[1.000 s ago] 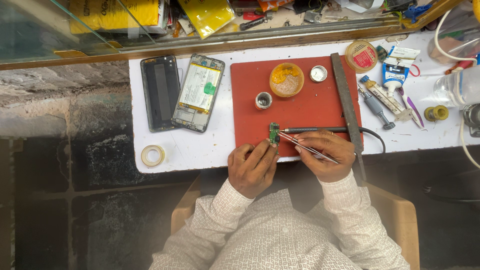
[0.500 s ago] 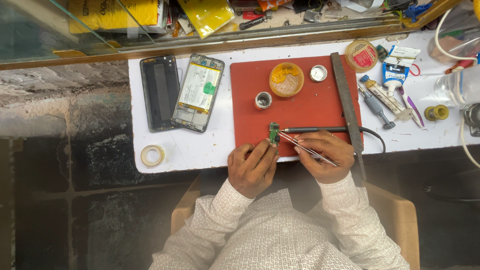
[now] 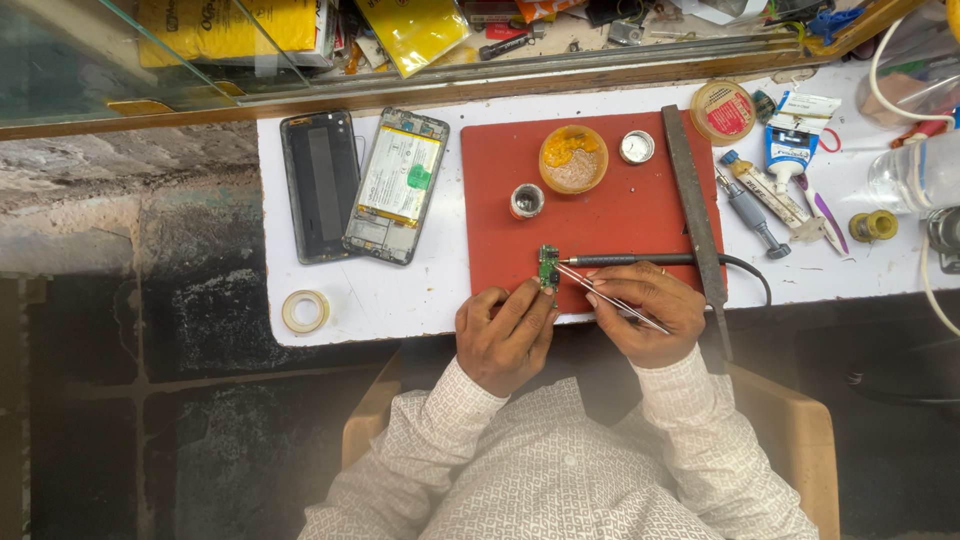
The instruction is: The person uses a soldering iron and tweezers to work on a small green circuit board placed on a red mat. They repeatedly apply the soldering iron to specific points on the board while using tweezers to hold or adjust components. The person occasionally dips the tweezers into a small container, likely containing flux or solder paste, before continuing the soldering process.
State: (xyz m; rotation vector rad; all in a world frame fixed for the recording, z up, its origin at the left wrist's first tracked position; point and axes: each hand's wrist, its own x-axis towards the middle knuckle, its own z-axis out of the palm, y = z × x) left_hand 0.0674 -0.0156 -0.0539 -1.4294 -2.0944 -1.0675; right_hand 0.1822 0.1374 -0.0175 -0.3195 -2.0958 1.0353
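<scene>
Holding as before, the left hand pinches a small green circuit board on the flat red mat. At three o'clock, the right hand grips thin metal tweezers, fingers closed.

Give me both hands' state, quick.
Left hand: closed, pinching the small green circuit board.
Right hand: closed, holding thin metal tweezers.
</scene>
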